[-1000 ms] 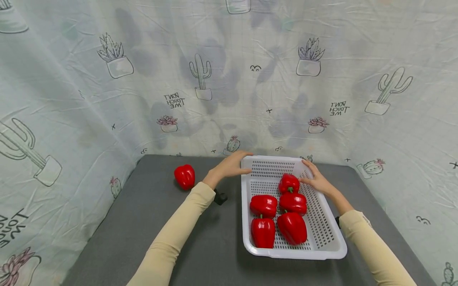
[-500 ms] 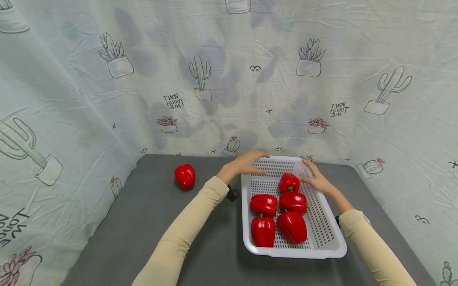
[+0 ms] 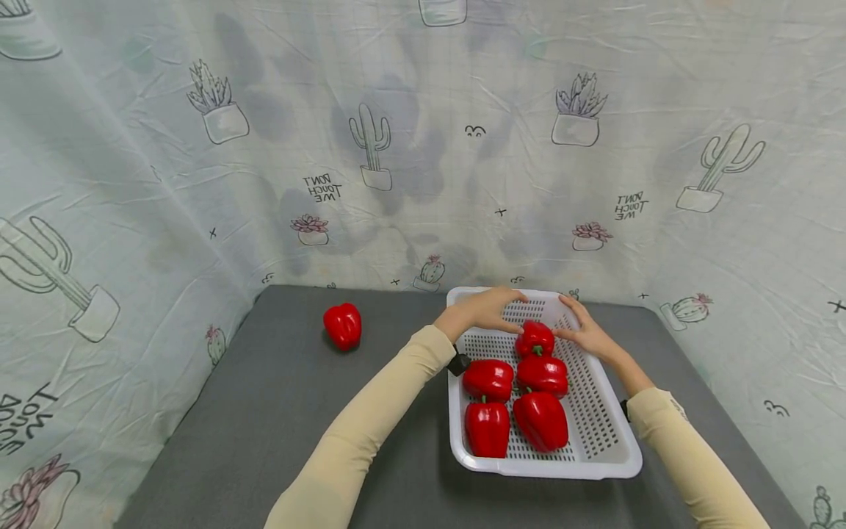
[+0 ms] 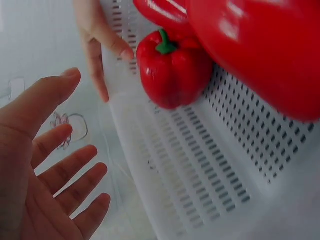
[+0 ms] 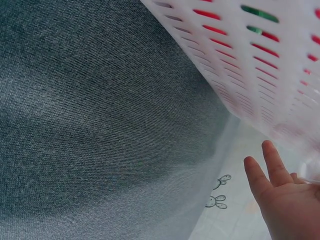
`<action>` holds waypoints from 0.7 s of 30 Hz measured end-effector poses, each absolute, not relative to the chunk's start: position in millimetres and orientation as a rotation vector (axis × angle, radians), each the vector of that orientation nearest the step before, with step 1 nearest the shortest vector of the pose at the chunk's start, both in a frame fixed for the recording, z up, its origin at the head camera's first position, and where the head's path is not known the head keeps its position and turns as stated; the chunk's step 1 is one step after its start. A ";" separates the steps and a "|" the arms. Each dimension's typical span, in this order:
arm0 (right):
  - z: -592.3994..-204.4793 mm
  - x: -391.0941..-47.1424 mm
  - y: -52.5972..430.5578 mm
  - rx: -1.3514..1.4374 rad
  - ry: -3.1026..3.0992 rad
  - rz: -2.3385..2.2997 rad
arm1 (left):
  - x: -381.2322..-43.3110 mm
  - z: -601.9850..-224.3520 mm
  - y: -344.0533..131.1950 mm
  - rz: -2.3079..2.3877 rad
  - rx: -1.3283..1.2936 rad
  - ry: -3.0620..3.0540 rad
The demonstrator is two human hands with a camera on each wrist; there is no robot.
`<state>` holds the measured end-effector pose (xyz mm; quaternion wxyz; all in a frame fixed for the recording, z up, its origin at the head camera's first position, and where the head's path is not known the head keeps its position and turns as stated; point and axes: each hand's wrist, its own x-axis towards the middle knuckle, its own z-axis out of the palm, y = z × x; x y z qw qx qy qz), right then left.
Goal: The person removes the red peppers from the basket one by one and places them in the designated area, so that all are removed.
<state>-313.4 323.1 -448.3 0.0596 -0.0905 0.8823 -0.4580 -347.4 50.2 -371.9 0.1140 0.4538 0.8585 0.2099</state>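
My left hand [image 3: 490,308] is over the far left part of a white perforated plastic basket [image 3: 598,411]. Its fingers are spread and hold nothing in the left wrist view. The thumb is close to the farthest red bell pepper [image 3: 534,339]; whether it touches cannot be told from the head view. Across from it, my right hand [image 3: 588,334] straddles the basket's right rim, thumb inside near that same pepper, straight fingers outside. Several red bell peppers lie in the basket, among them a large one [image 3: 540,422] and one at the near left [image 3: 487,430].
Another red bell pepper [image 3: 342,327] lies on the dark grey table [image 3: 264,411], left of the basket. A pale curtain [image 3: 423,147] with cactus prints hangs behind and along both sides of the table.
My left hand has moved right, from beside the basket's left rim to over its inside, near the farthest pepper. The right hand, the basket and the peppers stay in place.
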 end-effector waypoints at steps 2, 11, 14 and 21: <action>-448.2 -313.5 323.6 -0.280 2.674 -1.386 | -345.6 -373.6 57.1 0.586 1.320 2.540; -446.1 -310.6 324.8 -0.268 2.628 -1.415 | -344.3 -395.2 81.8 0.548 1.266 2.613; -446.2 -309.7 324.7 -0.259 2.620 -1.424 | -343.2 -400.0 86.1 0.576 1.214 2.609; -443.9 -310.7 321.9 -0.254 2.669 -1.370 | -343.9 -409.4 90.9 0.673 1.190 2.544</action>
